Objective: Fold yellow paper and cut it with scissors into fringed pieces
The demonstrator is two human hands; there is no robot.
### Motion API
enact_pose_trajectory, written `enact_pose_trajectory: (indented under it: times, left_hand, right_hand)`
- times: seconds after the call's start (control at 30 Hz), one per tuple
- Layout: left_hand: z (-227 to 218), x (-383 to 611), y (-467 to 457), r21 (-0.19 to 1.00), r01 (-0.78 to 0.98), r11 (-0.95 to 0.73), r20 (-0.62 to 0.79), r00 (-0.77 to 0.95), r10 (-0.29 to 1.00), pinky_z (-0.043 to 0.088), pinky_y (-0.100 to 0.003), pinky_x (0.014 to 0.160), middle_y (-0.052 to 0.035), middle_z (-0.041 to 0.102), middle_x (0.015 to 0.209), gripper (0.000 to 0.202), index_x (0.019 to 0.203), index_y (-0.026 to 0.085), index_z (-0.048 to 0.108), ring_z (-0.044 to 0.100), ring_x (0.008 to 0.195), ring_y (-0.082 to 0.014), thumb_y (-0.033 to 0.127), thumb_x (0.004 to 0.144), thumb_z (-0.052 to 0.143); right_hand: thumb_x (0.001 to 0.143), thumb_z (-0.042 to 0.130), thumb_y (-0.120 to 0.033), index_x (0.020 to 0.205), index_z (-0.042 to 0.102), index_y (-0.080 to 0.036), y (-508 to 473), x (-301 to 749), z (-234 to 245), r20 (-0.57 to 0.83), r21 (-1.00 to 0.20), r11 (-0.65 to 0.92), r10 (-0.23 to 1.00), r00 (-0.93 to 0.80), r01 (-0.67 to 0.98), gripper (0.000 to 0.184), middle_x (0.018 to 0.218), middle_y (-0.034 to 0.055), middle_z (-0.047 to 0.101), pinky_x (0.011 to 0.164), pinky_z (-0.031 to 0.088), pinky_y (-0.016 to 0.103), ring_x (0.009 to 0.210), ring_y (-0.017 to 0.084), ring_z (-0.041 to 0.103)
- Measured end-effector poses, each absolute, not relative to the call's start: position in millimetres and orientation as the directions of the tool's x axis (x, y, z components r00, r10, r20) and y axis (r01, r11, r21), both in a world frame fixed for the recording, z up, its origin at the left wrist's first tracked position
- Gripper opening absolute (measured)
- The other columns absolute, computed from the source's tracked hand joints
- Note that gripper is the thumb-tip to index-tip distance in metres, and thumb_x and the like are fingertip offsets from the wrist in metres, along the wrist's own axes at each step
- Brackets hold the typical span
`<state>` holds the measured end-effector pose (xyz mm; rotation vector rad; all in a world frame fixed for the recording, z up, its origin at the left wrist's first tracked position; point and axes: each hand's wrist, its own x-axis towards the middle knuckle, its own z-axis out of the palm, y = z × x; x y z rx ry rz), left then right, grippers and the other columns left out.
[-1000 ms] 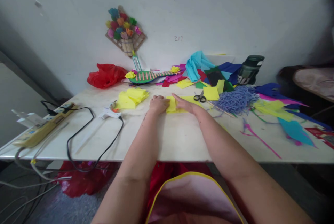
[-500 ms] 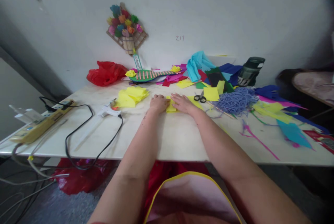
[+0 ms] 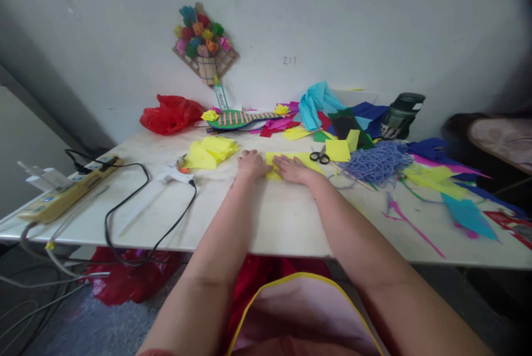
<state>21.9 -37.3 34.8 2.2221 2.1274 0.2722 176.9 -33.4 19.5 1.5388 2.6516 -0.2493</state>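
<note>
Yellow crepe paper [image 3: 272, 158] lies flat on the white table in front of me. My right hand [image 3: 290, 169] rests on it, fingers stretched out and palm down. At the paper's left edge lies my left hand [image 3: 251, 164], its fingers spread on the table and its thumb side by the paper. Black-handled scissors [image 3: 319, 157] sit just right of the sheet, beside a small yellow square [image 3: 337, 150]. Left of my hands is a loose stack of yellow paper pieces [image 3: 211, 152].
A white glue gun [image 3: 172, 174] with a black cord and a yellow power strip [image 3: 70, 190] lie at left. To the right are purple shredded strands [image 3: 376, 162], a dark bottle [image 3: 402, 116] and coloured papers. A red plastic bag [image 3: 171, 114] stands at the back.
My right hand has slid slightly left and down over the yellow paper, uncovering its upper part. My left hand has stayed about where it was. The camera view has shifted slightly.
</note>
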Motion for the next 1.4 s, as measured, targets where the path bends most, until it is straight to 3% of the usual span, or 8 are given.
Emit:
enact_pose_trajectory:
  times: [0.2,0.33,0.47,0.73,0.87,1.03,1.2,1.4]
  left_hand:
    - [34,28,-39,0.237,0.965,-0.112,0.162,0.074,0.984,0.033,-0.041,0.090,-0.0010,0.045,0.126,0.023,0.080,0.023,0.066,0.034,0.114,-0.0283,0.035,0.063,0.055]
    - [35,35,-42,0.237,0.954,-0.184,0.268,0.118,0.956,0.037,-0.039,0.083,-0.0040,0.058,0.106,0.016,0.073,0.022,0.064,0.043,0.102,-0.0255,0.028,0.065,0.053]
    - [35,42,-44,0.213,0.946,-0.244,0.303,0.174,0.937,0.038,-0.037,0.079,-0.0054,0.062,0.089,0.013,0.069,0.021,0.063,0.046,0.094,-0.0243,0.025,0.065,0.051]
    - [29,44,-40,0.285,0.908,-0.307,0.253,0.237,0.938,0.042,-0.025,0.072,-0.0063,0.059,0.092,0.015,0.074,0.020,0.062,0.052,0.086,-0.0180,0.025,0.064,0.052]
    - [31,44,-39,0.273,0.914,-0.301,0.223,0.244,0.944,0.041,-0.026,0.077,-0.0081,0.060,0.090,0.025,0.078,0.018,0.063,0.052,0.091,-0.0194,0.035,0.072,0.046]
    - [31,42,-37,0.257,0.915,-0.311,0.195,0.266,0.944,0.039,-0.025,0.081,-0.0079,0.061,0.099,0.028,0.088,0.018,0.064,0.050,0.097,-0.0182,0.028,0.077,0.040]
    - [29,41,-35,0.271,0.920,-0.282,0.184,0.238,0.954,0.039,-0.025,0.079,-0.0072,0.061,0.100,0.028,0.088,0.019,0.064,0.051,0.094,-0.0188,0.028,0.076,0.041]
    - [32,40,-38,0.315,0.895,-0.317,0.184,0.270,0.945,0.038,-0.027,0.080,-0.0082,0.062,0.098,0.027,0.084,0.018,0.065,0.051,0.095,-0.0199,0.029,0.075,0.041]
  right_hand:
    - [0.086,0.014,-0.042,0.138,0.015,-0.022,-37,176,22,-0.137,-0.122,0.485,0.856,-0.498,0.866,0.056,0.144,-0.0032,0.009,0.105,0.007,0.046,0.132,0.017,0.004]
    - [0.086,0.013,-0.044,0.138,0.015,-0.022,-38,176,23,-0.148,-0.115,0.462,0.868,-0.475,0.880,0.057,0.145,-0.0025,0.008,0.105,0.006,0.046,0.132,0.019,0.002]
    - [0.085,0.015,-0.045,0.138,0.014,-0.020,-37,176,22,-0.162,-0.095,0.442,0.877,-0.452,0.892,0.058,0.145,-0.0006,0.005,0.105,0.006,0.045,0.132,0.020,0.001]
    - [0.084,0.019,-0.042,0.139,0.010,-0.016,-32,177,16,-0.149,-0.091,0.414,0.894,-0.423,0.906,0.061,0.145,0.0024,0.006,0.105,0.005,0.043,0.132,0.018,0.001]
    - [0.084,0.017,-0.043,0.139,0.012,-0.014,-32,177,15,-0.139,-0.096,0.421,0.892,-0.431,0.902,0.062,0.145,0.0039,0.006,0.105,0.005,0.043,0.132,0.018,0.002]
    - [0.082,0.020,-0.044,0.139,0.009,-0.011,-31,177,15,-0.148,-0.084,0.406,0.898,-0.414,0.910,0.066,0.145,0.0042,0.003,0.105,0.005,0.043,0.132,0.018,-0.001]
    - [0.081,0.021,-0.046,0.139,0.003,-0.010,-32,178,17,-0.146,-0.107,0.371,0.912,-0.384,0.922,0.071,0.145,0.0038,0.002,0.106,0.005,0.042,0.132,0.018,-0.001]
    - [0.079,0.026,-0.048,0.139,0.002,-0.016,-33,179,18,-0.114,-0.144,0.387,0.908,-0.404,0.911,0.072,0.145,0.0036,0.004,0.105,0.006,0.046,0.132,0.020,0.002]
